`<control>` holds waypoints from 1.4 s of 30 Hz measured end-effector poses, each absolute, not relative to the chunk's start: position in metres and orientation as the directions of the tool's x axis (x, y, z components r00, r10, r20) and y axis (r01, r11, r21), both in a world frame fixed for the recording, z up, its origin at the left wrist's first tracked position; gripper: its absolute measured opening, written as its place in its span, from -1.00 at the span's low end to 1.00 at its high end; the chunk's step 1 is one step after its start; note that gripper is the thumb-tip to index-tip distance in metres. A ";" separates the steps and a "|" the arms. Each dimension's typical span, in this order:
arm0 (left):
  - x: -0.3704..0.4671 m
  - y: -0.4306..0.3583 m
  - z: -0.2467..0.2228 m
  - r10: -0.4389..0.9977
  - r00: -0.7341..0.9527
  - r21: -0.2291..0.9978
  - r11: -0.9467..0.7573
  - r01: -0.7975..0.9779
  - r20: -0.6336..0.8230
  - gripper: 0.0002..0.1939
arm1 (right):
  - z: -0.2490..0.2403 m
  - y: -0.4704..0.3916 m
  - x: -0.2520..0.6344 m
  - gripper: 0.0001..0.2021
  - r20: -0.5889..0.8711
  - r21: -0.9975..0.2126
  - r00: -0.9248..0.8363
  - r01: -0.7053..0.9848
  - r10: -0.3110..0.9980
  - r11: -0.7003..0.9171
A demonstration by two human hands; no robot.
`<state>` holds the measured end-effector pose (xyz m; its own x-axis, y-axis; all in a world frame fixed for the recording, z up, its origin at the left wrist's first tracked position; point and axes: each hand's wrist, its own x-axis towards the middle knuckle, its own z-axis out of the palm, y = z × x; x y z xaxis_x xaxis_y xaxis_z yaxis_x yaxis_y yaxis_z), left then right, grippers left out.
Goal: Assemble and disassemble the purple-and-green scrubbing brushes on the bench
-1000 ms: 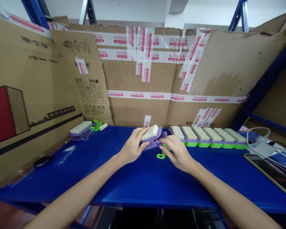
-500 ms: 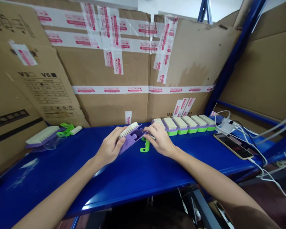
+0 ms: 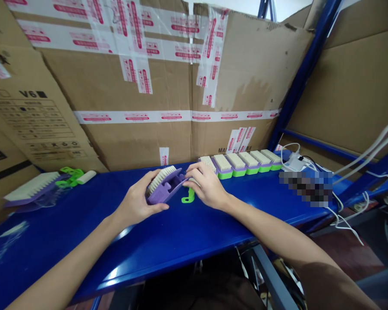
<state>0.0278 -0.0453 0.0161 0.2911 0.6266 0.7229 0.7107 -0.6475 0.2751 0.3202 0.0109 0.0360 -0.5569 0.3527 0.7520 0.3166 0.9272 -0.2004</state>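
Observation:
My left hand [image 3: 137,198] grips a purple scrub brush [image 3: 161,191] with cream bristles, its fingers behind it and the thumb stretched along the lower edge. The brush is tilted, and its hollow purple body faces right and towards me. My right hand [image 3: 207,183] is closed at the right end of the brush, fingertips pinching the purple edge. Whether a small part is also between those fingers is hidden. Just below the right fingers, a bright green curved plastic piece [image 3: 189,198] lies on the blue table [image 3: 155,245], partly covered by the hand.
A row of finished-looking brushes [image 3: 236,161] with green and purple bodies stands at the back right, bristles up. At the left lie another brush [image 3: 32,187], green parts [image 3: 69,176] and a white cylinder [image 3: 86,177]. A white charger [image 3: 292,162] with cables sits right. Cardboard [image 3: 132,137] walls the back.
The camera view has shifted right. My left hand has turned the brush so more of its hollow inside shows, and the left thumb has moved down off its side. The right hand stays at its end.

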 end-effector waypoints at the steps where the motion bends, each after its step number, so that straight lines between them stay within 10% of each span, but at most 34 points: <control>1: 0.029 -0.046 0.016 0.628 0.295 0.270 -0.645 0.714 0.720 0.07 | 0.036 0.011 0.320 -0.80 0.757 -0.194 -0.554 0.313 0.345 0.930; 10: 0.035 -0.046 0.013 0.650 0.272 0.238 -0.585 0.776 0.710 -0.21 | 0.035 0.007 0.319 -0.77 0.733 -0.235 -0.591 0.242 0.335 0.941; 27: 0.041 -0.049 0.016 0.576 0.347 0.165 -0.655 0.737 0.740 -0.16 | 0.025 0.008 0.313 -0.12 0.679 -0.449 -0.575 0.167 0.457 0.878; 42: 0.042 -0.050 0.021 0.456 0.406 -0.023 -0.642 0.766 0.792 -0.14 | 0.025 0.013 0.316 -0.38 0.674 -0.427 -0.585 0.189 0.451 0.884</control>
<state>0.0421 -0.0498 0.0207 0.4060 0.4556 0.7922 0.7661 -0.6423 -0.0232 0.3160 0.0129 0.0250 -0.5851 0.4512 0.6739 0.1893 0.8840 -0.4275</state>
